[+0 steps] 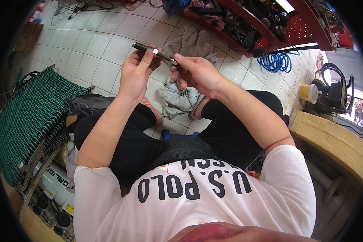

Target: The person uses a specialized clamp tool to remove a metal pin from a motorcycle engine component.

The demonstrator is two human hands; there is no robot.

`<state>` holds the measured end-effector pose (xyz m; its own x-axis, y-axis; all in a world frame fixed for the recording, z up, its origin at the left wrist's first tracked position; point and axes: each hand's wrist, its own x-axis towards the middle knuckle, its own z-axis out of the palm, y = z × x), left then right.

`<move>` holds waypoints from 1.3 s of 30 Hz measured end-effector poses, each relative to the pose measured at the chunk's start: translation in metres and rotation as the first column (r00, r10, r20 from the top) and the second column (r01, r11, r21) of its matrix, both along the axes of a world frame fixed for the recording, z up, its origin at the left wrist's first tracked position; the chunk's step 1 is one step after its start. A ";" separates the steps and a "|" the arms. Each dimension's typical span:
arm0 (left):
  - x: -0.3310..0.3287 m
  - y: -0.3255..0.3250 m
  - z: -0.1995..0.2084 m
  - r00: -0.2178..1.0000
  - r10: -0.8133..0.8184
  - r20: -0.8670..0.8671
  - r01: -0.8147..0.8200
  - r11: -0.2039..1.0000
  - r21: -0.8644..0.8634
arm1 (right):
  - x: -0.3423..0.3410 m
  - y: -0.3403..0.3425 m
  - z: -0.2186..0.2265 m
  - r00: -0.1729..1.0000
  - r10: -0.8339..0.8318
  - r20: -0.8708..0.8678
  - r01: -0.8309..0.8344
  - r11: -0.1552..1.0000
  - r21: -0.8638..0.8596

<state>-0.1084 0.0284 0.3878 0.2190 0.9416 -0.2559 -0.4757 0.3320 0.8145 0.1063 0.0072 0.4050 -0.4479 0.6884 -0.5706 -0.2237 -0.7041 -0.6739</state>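
A dark metal rod with a threaded-looking end (pixel 140 46) is held up in front of me, slanting down to the right. A bright hex nut (pixel 155 51) sits around its middle, and another shiny hex piece (pixel 173 61) is at its right end. My left hand (pixel 137 72) is closed on the rod, the thumb just beside the middle nut. With thumb and fingers, my right hand (pixel 197 74) pinches the right end. Below the right hand, a thin metal piece (pixel 183 91) shows against a grey rag (pixel 175 103); whether the hand holds it I cannot tell.
Another grey cloth (pixel 191 42) lies on the tiled floor (pixel 105 44). A red metal rack (pixel 296 30) with parts stands far right, near a coiled blue hose (pixel 276 62). At left is a green woven folding seat (pixel 32 117); at right, a tan padded slab (pixel 330 137) and a white-yellow tub (pixel 308 93).
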 end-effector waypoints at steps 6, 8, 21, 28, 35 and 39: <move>-0.004 0.001 -0.004 0.999 -0.026 -0.021 0.026 1.000 0.008 | -0.001 0.000 0.010 0.994 -0.064 0.090 0.056 0.994 0.097; -0.003 0.000 -0.003 0.999 -0.031 -0.024 0.031 0.999 0.008 | 0.005 0.001 0.005 0.989 -0.017 -0.149 0.001 0.994 -0.106; -0.003 0.000 -0.004 0.999 -0.032 -0.026 0.032 0.999 0.005 | 0.006 0.000 0.001 0.986 -0.029 -0.162 0.005 0.989 -0.147; -0.002 0.000 -0.002 1.000 0.000 -0.003 0.000 1.000 -0.007 | -0.003 -0.001 0.003 0.995 -0.054 0.082 0.045 0.992 0.117; -0.003 0.000 -0.004 0.999 -0.037 -0.023 0.037 0.999 0.005 | 0.005 0.001 0.001 0.997 0.024 -0.075 -0.030 0.996 -0.079; -0.003 0.000 -0.003 1.000 -0.015 -0.002 0.015 1.000 0.001 | -0.001 0.000 -0.001 1.000 -0.014 0.012 0.013 0.997 0.070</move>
